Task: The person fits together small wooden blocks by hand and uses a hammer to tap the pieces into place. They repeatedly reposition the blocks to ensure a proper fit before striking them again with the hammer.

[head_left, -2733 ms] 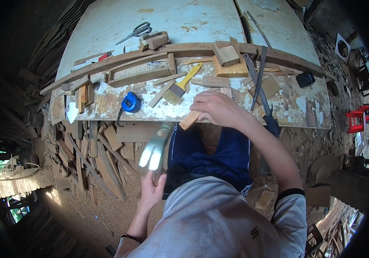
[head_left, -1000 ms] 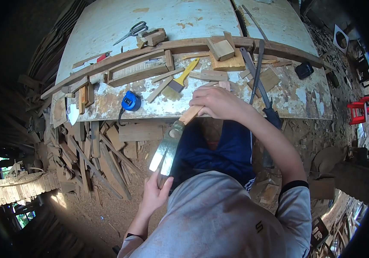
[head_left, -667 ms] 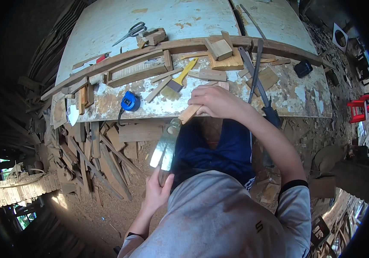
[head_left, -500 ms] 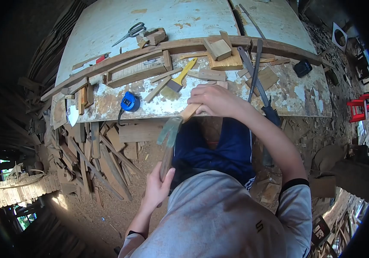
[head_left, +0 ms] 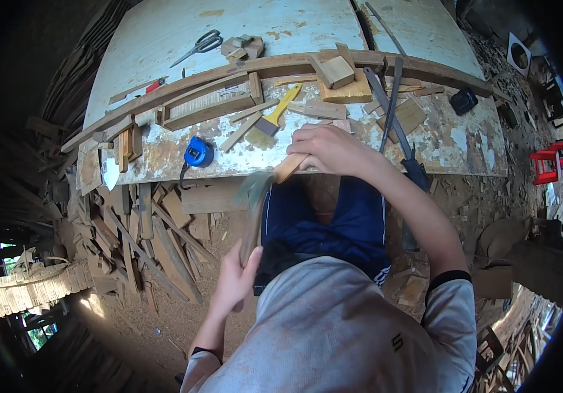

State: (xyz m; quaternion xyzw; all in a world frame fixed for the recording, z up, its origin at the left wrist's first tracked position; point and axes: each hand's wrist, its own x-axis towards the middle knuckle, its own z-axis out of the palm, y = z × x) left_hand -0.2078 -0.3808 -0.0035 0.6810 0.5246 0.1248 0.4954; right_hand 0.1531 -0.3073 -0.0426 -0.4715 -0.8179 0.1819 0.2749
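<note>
My left hand (head_left: 235,278) is wrapped around the wooden handle of a hammer (head_left: 251,226), low in front of the bench. Its greenish, claw-like head is smeared by motion and lies right at the near end of a small wood block (head_left: 289,168). My right hand (head_left: 324,147) grips that block at the bench's front edge, fingers over its top, with the block's lower end sticking out past the edge. Just beyond the right hand lie a yellow-handled paintbrush (head_left: 279,111) and thin wood strips (head_left: 241,132). A blue tape measure (head_left: 197,152) sits to the left.
A long wooden beam (head_left: 281,65) crosses the worn bench (head_left: 163,154). Scissors (head_left: 201,47), a wooden frame (head_left: 209,108), stacked blocks (head_left: 346,90) and a dark saw-like blade (head_left: 391,114) lie on it. Offcuts (head_left: 173,252) litter the floor below left.
The hammer head has blurred and shifted slightly up and left at the block. The wood pieces beside the scissors have turned and moved right. My right hand stays on the block.
</note>
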